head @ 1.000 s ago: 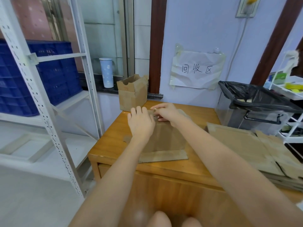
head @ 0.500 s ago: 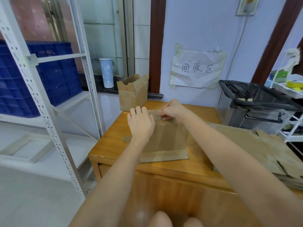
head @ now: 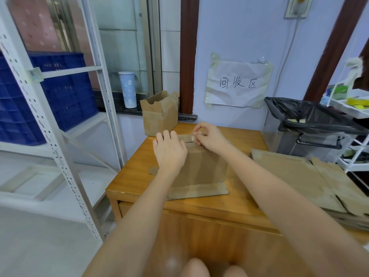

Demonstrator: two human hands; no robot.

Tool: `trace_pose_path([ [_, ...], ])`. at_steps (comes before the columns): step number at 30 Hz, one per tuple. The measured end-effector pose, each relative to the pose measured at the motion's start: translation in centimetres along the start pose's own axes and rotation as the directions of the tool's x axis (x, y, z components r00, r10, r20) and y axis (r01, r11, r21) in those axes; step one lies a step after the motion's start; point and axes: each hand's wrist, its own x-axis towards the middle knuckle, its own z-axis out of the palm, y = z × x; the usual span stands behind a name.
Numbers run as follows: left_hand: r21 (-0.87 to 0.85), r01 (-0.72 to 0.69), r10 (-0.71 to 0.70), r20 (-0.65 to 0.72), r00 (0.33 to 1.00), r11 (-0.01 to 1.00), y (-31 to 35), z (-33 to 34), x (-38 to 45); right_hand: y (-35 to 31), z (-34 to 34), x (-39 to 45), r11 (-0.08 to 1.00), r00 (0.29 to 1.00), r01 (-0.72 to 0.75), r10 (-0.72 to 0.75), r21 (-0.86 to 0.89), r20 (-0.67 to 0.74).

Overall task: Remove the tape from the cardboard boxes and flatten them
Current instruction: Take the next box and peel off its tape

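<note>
Cardboard box [head: 201, 166] on wood table [head: 131, 176], blue wall [head: 235, 33]

The flattened brown cardboard box [head: 201, 168] is matt and fibrous, with a strip of glossy clear tape [head: 186, 138] along its far edge. The orange wooden worktop [head: 135, 176] is smooth and varnished, showing grain. The white metal shelving rack [head: 60, 156] looks painted and perforated; the black plastic bin liner [head: 311, 114] shines faintly, and the white paper wall sign [head: 237, 84] is crumpled.
</note>
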Motion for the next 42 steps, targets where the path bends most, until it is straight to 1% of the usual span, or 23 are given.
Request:
trace_pose_path([
  [2, -0.005, 0.0, 0.0, -0.004, 1.0, 1.0, 0.1, 0.1, 0.0, 0.3, 0.0, 0.1, 0.999, 0.999, -0.016, 0.017, 0.034, -0.039],
  [4, -0.01, -0.001, 0.001, -0.012, 1.0, 1.0, 0.1, 0.1, -0.1, 0.1, 0.0, 0.0, 0.999, 0.997, -0.003, 0.001, -0.032, -0.08],
  [6, -0.007, -0.003, 0.003, -0.02, 1.0, 1.0, 0.1, 0.0, -0.2, -0.4, -0.1, -0.3, 0.996, 0.997, 0.0, -0.008, -0.094, -0.08],
  [10, 0.011, -0.008, 0.008, -0.006, 1.0, 1.0, 0.0, 0.0, -0.2, -1.0, -0.4, -0.7, 0.994, 1.0, -0.006, 0.004, -0.105, -0.014],
  [14, 0.018, -0.01, 0.01, -0.002, 1.0, 1.0, -0.1, 0.0, -0.1, -1.9, -0.4, -0.2, 0.997, 0.991, -0.049, 0.057, -0.067, 0.124],
  [17, 0.019, -0.001, 0.001, -0.002, 1.0, 1.0, -0.1, 0.1, 0.0, -1.6, -0.7, 0.3, 0.998, 0.988, -0.039, 0.047, -0.055, 0.146],
  [20, 0.014, -0.001, 0.001, -0.001, 1.0, 1.0, 0.1, 0.1, -0.1, -0.8, -0.8, 0.5, 0.997, 0.991, -0.014, 0.024, -0.08, 0.128],
  [23, 0.026, 0.0, 0.0, 0.004, 1.0, 1.0, 0.1, 0.0, -0.2, -0.3, -0.6, 0.6, 0.998, 0.996, -0.05, 0.052, -0.022, 0.077],
  [25, 0.024, 0.0, 0.0, 0.002, 1.0, 1.0, 0.1, 0.0, -0.2, -0.3, -0.6, 0.7, 0.997, 0.994, -0.082, 0.082, -0.002, 0.071],
  [29, 0.017, -0.003, 0.004, -0.008, 1.0, 1.0, 0.0, 0.0, -0.2, -0.9, -0.8, 0.7, 0.967, 0.968, -0.22, 0.233, -0.125, 0.099],
  [31, 0.017, -0.004, 0.004, 0.005, 1.0, 1.0, 0.1, -0.2, -0.2, -1.4, -0.8, 0.8, 0.959, 0.954, -0.263, 0.275, -0.105, 0.121],
  [33, 0.017, -0.007, 0.006, 0.02, 1.0, 1.0, 0.2, -0.2, -0.2, -1.7, -0.7, 0.9, 0.951, 0.946, -0.296, 0.304, -0.086, 0.11],
  [35, 0.023, -0.006, 0.005, 0.027, 1.0, 1.0, 0.2, -0.2, -0.1, -1.7, -0.4, 1.2, 0.948, 0.947, -0.309, 0.314, -0.079, 0.068],
  [37, 0.024, -0.002, 0.001, 0.034, 0.999, 1.0, 0.1, -0.2, -0.1, -1.7, -0.3, 1.4, 0.942, 0.947, -0.318, 0.322, -0.107, 0.02],
  [42, 0.025, -0.006, 0.005, 0.023, 1.0, 1.0, 0.0, -0.3, -0.1, -2.1, -0.6, 1.9, 0.917, 0.937, -0.341, 0.349, -0.209, 0.003],
])
